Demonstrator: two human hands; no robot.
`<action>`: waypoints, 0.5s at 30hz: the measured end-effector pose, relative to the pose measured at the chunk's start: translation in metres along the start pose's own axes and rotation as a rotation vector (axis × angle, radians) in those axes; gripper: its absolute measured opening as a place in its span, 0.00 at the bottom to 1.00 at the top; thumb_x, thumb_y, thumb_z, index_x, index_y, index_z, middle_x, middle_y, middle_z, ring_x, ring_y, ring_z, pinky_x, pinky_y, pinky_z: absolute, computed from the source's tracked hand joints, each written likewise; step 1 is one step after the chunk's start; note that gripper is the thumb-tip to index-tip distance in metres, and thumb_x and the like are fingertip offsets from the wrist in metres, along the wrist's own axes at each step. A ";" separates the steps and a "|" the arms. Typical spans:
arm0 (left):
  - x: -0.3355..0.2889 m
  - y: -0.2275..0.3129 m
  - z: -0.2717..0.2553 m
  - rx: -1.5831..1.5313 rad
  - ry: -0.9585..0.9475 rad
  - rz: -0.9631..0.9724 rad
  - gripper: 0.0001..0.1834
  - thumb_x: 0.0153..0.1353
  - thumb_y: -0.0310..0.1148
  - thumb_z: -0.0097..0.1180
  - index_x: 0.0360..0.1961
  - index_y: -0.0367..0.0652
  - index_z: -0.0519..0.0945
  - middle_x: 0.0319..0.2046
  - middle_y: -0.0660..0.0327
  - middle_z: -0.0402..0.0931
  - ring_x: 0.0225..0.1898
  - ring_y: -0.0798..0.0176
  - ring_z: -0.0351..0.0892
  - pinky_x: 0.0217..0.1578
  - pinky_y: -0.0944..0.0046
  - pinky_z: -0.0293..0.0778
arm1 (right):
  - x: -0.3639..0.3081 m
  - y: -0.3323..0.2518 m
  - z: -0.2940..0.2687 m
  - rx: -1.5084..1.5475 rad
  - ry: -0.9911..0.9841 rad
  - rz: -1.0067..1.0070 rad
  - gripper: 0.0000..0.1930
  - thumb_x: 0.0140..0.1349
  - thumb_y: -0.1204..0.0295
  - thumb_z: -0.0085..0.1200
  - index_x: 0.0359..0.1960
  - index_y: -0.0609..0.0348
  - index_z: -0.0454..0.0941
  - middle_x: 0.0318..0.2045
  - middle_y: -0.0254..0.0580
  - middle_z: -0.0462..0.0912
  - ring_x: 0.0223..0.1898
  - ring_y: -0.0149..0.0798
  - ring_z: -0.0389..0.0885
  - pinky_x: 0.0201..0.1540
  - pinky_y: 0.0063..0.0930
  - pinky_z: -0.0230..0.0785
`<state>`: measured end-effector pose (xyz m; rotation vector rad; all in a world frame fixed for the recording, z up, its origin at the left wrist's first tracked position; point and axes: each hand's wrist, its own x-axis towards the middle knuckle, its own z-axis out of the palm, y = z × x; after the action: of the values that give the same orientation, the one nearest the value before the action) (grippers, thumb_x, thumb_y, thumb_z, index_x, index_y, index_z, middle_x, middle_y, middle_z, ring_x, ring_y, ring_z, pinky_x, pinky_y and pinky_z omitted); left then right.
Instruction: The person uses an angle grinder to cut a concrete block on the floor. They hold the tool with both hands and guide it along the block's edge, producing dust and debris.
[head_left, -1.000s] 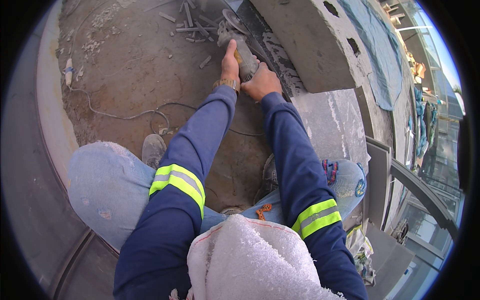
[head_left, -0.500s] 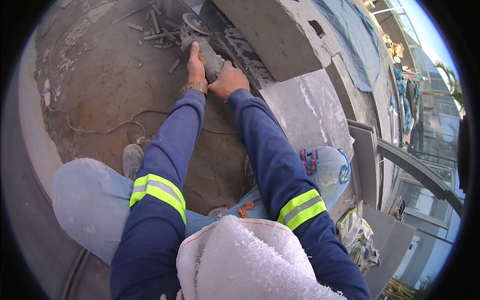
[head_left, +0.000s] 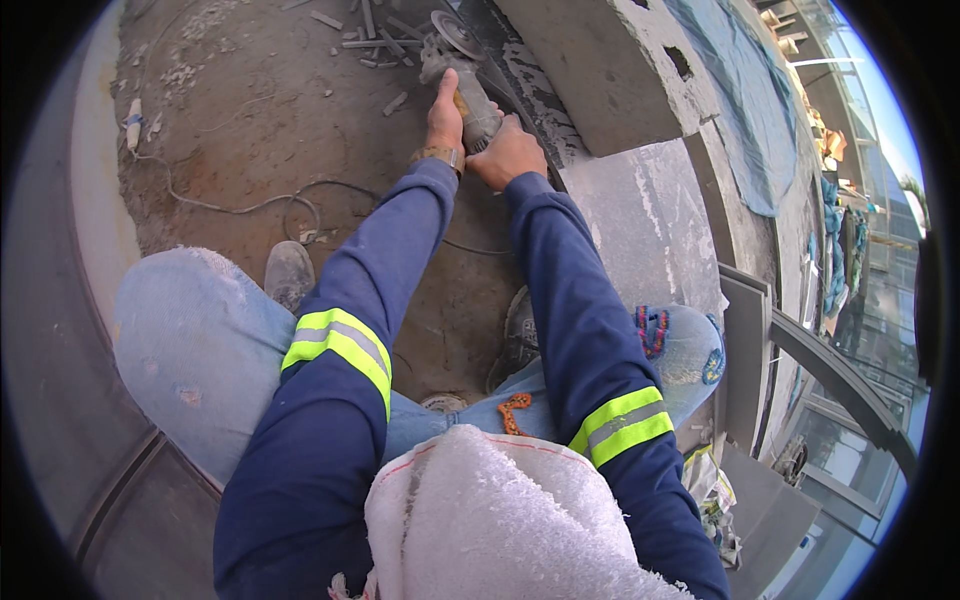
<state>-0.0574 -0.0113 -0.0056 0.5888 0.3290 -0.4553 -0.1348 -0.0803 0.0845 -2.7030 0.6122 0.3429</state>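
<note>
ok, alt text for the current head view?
A person's left hand and right hand grip a dusty grinder, its disc near a concrete block. Loose grey strips and a cord lie on the dirty floor.

At the top centre, I'm seeing a grinder (head_left: 482, 118) looking dusty and matt, its disc (head_left: 457, 35) appearing dull and smooth. In the upper right, a concrete block (head_left: 600, 85) is showing a rough, matt face. Right of centre, a panel (head_left: 640, 215) is looking smooth but chalk-streaked. At the bottom, I'm viewing a fluffy cloth towel (head_left: 495, 510) and, at left, worn denim jeans (head_left: 200, 350).
</note>
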 end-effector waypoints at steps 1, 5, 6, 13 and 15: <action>0.000 -0.001 0.000 0.005 -0.009 0.005 0.33 0.65 0.62 0.51 0.44 0.37 0.76 0.29 0.48 0.81 0.28 0.48 0.83 0.33 0.50 0.82 | 0.000 0.001 0.000 -0.001 0.003 0.003 0.43 0.43 0.53 0.71 0.59 0.64 0.69 0.50 0.59 0.82 0.54 0.55 0.82 0.59 0.42 0.73; 0.007 -0.005 -0.006 0.011 -0.030 0.028 0.33 0.65 0.63 0.51 0.44 0.37 0.75 0.31 0.47 0.81 0.29 0.48 0.83 0.34 0.50 0.83 | -0.001 0.002 -0.001 -0.002 -0.012 -0.009 0.43 0.44 0.53 0.70 0.61 0.64 0.69 0.50 0.59 0.83 0.54 0.55 0.81 0.60 0.41 0.73; 0.008 -0.006 -0.007 0.008 -0.035 0.033 0.33 0.65 0.63 0.51 0.43 0.37 0.75 0.31 0.47 0.81 0.29 0.47 0.83 0.34 0.50 0.83 | -0.002 0.002 -0.001 -0.005 -0.012 -0.011 0.44 0.44 0.53 0.70 0.61 0.64 0.69 0.50 0.59 0.83 0.54 0.54 0.81 0.60 0.41 0.73; 0.008 -0.009 -0.008 0.011 -0.036 0.022 0.34 0.65 0.64 0.51 0.43 0.36 0.76 0.31 0.46 0.81 0.30 0.47 0.83 0.34 0.50 0.83 | -0.004 0.005 -0.002 -0.002 -0.021 -0.010 0.45 0.43 0.53 0.70 0.63 0.63 0.68 0.51 0.58 0.83 0.54 0.54 0.82 0.60 0.40 0.72; 0.006 -0.009 -0.007 0.013 -0.021 0.002 0.35 0.64 0.64 0.51 0.43 0.36 0.76 0.31 0.46 0.81 0.30 0.47 0.83 0.34 0.50 0.83 | -0.005 0.006 -0.002 -0.004 -0.028 -0.010 0.46 0.43 0.53 0.70 0.63 0.63 0.67 0.50 0.58 0.83 0.54 0.54 0.82 0.60 0.40 0.73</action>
<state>-0.0583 -0.0155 -0.0180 0.5966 0.3057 -0.4621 -0.1412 -0.0842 0.0865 -2.6998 0.5908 0.3791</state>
